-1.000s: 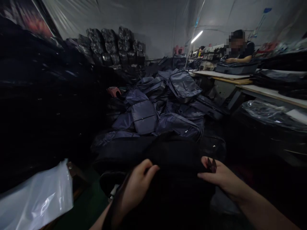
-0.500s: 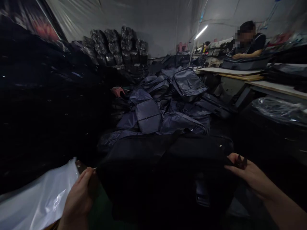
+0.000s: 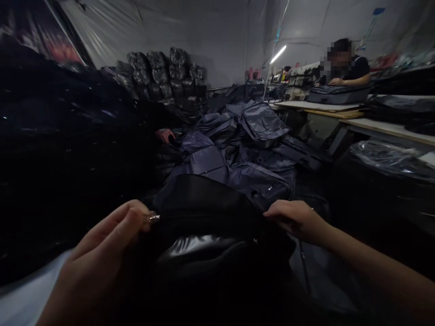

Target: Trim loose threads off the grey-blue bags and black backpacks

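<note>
A black bag (image 3: 204, 203) fills the lower middle of the head view, its lower part lost in shadow. A glossy patch shines on its near side. My left hand (image 3: 112, 240) pinches a shiny metal zipper pull (image 3: 153, 218) at the bag's left edge. Across from it, my right hand (image 3: 295, 217) is closed on the bag's right edge, thumb and fingers pressed together. Beyond the bag, a heap of dark blue-grey bags (image 3: 209, 163) spreads out.
Black plastic-wrapped bundles (image 3: 159, 74) are stacked at the back wall. A dark pile (image 3: 68, 136) rises at left. On the right, a co-worker (image 3: 353, 68) leans over a grey bag on a worktable (image 3: 380, 129). White plastic sheeting (image 3: 34, 290) lies low at left.
Both hands have come closer together and higher, regripping the bag. The bag has turned, and a glossy surface now shows. My left hand now pinches a visible zipper pull.
</note>
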